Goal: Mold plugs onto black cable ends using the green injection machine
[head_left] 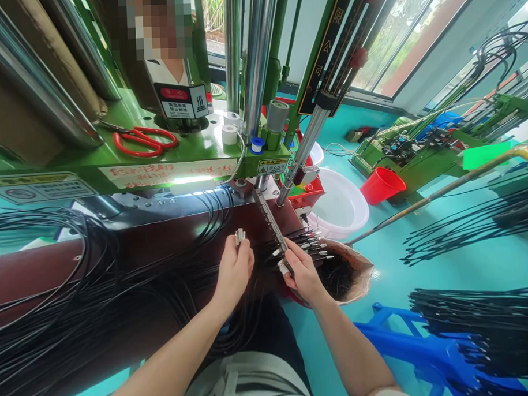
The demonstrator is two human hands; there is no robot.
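Pinching small pale piece (240, 236) in left hand (232, 267) near bench (144, 240)'s right edge, clasping metal bar (270, 220) in right hand (303, 272); probably stiff, weighty, best held by near end.

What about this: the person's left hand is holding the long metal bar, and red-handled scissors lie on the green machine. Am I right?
Almost! The head view shows the long metal bar in the right hand, not the left hand. Red-handled scissors do lie on the green machine.
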